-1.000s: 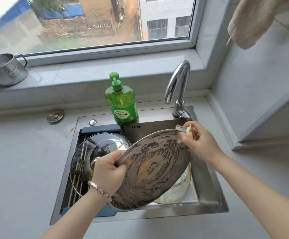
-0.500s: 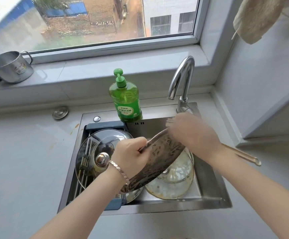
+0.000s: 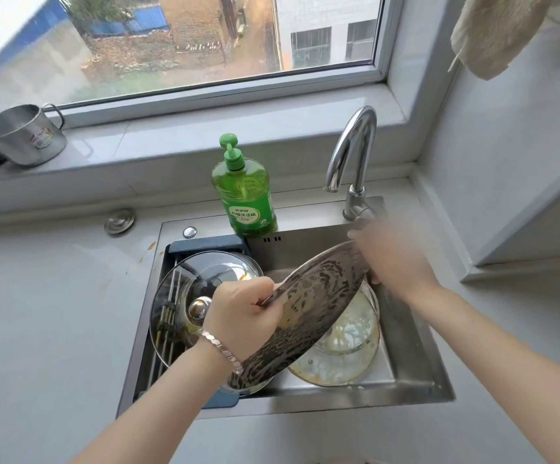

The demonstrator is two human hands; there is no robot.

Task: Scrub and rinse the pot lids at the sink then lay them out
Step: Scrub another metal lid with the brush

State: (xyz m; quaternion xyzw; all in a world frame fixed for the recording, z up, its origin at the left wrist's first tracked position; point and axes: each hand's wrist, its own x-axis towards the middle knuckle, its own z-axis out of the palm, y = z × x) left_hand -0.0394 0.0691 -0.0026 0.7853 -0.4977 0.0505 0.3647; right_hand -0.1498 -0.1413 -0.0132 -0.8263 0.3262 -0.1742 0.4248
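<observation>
Left hand (image 3: 245,313): is gripping the left rim of the metal lid (image 3: 308,313), fingers curling over the edge; a bracelet (image 3: 221,346) is sitting on the wrist.
Right hand (image 3: 389,256): is showing only as a blur at the lid's far-right end, against its rim; I cannot tell whether it is holding anything.
Lid axis: the metal lid is tilting steeply and reading as a long oval, its long axis running from near-left to far-right, far end higher, sudsy streaked face turning up toward the camera.
Lid position: it is hanging over the sink (image 3: 415,370) between the two hands, its near end reaching below the left wrist.
Knobbed glass lid (image 3: 205,279): is lying on the rack in the sink's left part, partly behind the left hand.
Foamy glass lid (image 3: 342,353): is lying in the basin, under the metal lid.
Soap bottle (image 3: 243,195): is standing upright on the sink's back ledge.
Faucet (image 3: 352,152): is arching just behind the right hand.
Metal mug (image 3: 21,135): is sitting on the windowsill, far left.
Cloth (image 3: 496,31): is hanging at the upper right.
</observation>
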